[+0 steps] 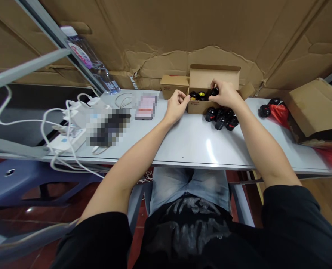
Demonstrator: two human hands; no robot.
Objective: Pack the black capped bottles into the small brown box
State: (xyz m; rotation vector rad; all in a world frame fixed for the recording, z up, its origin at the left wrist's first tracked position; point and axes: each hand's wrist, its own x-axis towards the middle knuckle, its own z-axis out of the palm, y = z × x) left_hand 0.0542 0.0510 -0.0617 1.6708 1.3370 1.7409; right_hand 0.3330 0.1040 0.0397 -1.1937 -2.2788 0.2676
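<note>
Beside cardboard box [201, 108], glossy rounded pieces [221, 121]

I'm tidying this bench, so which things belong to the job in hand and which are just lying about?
Job, seemingly:
open carton, left hand at its edge
black piece in right hand
black pieces before the carton
far-right box, perhaps

Lying about, seemingly:
water bottle
phone
white power strip

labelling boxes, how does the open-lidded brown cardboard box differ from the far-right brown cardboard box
The open-lidded brown cardboard box looks smaller than the far-right brown cardboard box. Black pieces show inside the first; red plastic shows beside the second. The left hand is at the open-lidded box; no hand touches the far-right box. Both rest on the white table.
</note>
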